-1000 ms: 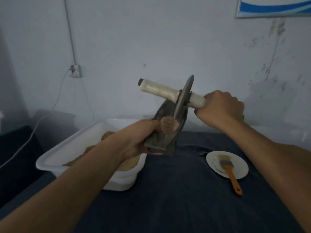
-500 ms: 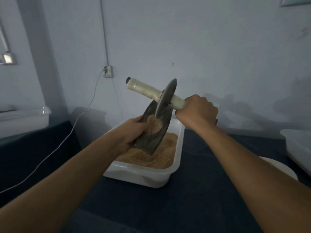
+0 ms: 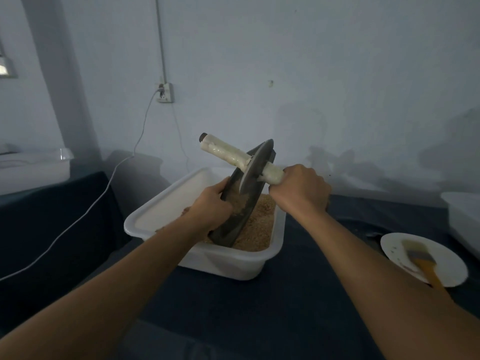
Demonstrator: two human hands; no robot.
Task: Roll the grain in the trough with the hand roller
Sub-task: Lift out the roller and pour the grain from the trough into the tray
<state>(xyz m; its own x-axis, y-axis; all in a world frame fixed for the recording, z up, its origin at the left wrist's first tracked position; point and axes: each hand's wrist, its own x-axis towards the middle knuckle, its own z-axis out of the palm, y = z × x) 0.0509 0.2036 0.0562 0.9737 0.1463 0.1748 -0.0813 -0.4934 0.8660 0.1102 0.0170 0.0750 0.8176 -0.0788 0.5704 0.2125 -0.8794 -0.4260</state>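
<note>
Head view: trough (image 3: pixel 233 216) is gripped by left hand (image 3: pixel 211 207), roller (image 3: pixel 255 166) handle by right hand (image 3: pixel 300 189), over a grain tub (image 3: pixel 233 261); rolling appears under way.

The dark boat-shaped trough (image 3: pixel 235 216) is tipped steeply, its top end up at one o'clock and its low end down at seven, dipping into loose tan grain. A small heap of brown grain (image 3: pixel 240 203) clings inside its hollow. The hand roller (image 3: pixel 255 167), a dark disc on a pale wrapped handle running ten to four o'clock, sits edge-on in the trough.
</note>
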